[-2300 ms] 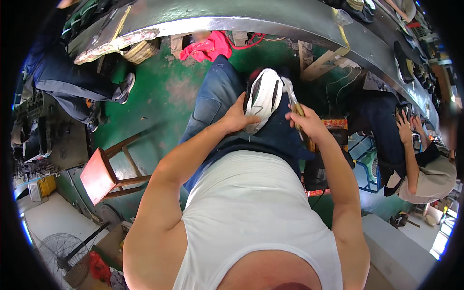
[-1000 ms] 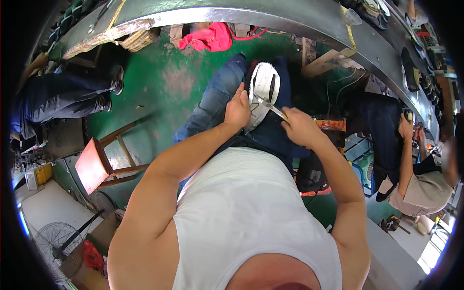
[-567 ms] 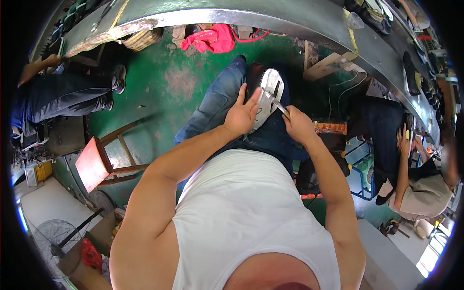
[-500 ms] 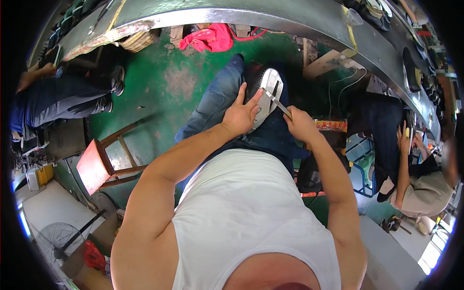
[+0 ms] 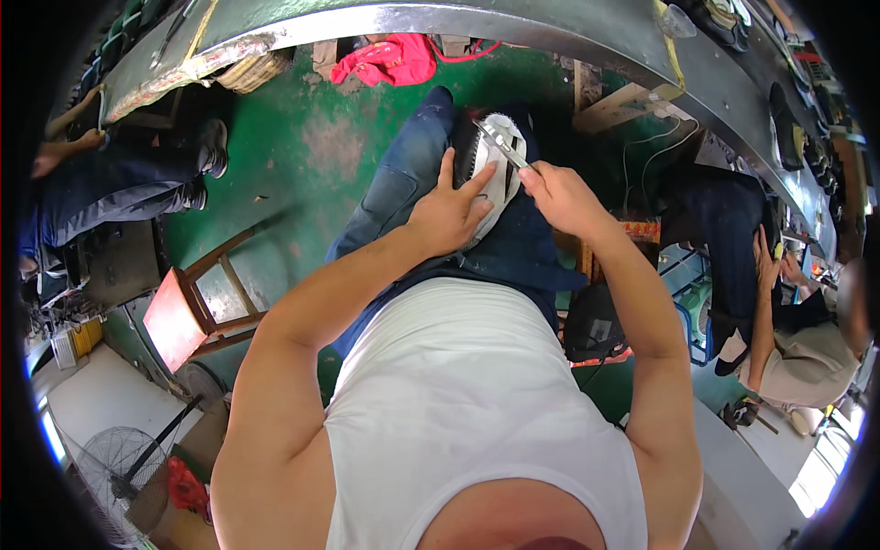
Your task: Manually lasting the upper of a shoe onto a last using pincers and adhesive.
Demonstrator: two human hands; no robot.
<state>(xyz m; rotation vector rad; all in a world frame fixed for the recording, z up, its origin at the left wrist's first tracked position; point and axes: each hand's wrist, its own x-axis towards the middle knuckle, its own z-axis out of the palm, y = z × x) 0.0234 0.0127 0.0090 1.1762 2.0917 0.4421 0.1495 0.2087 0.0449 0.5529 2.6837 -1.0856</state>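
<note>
A dark shoe (image 5: 491, 194) lies across my lap with its pale, partly white underside up and a dark, toothed-looking edge along its left side. My left hand (image 5: 447, 213) holds it from the left; some fingers stretch over the underside and others are hidden. My right hand (image 5: 561, 194) is closed round a narrow metal hand tool (image 5: 505, 147). The tool's shiny end lies over the shoe's far end, close to its left edge. Its exact kind is hard to make out, and my fist hides the handle.
A long metal-edged bench (image 5: 394, 29) crosses ahead, with a red cloth (image 5: 390, 60) beneath. A wooden stool (image 5: 179, 316) and a standing fan (image 5: 119, 472) are at left. Other people sit on both sides; a dark bag (image 5: 594, 323) lies by my right elbow.
My right hand has lifted slightly and turned, and the tool's end has moved up and left to the shoe's far end. My left hand has shifted a little left with the shoe.
</note>
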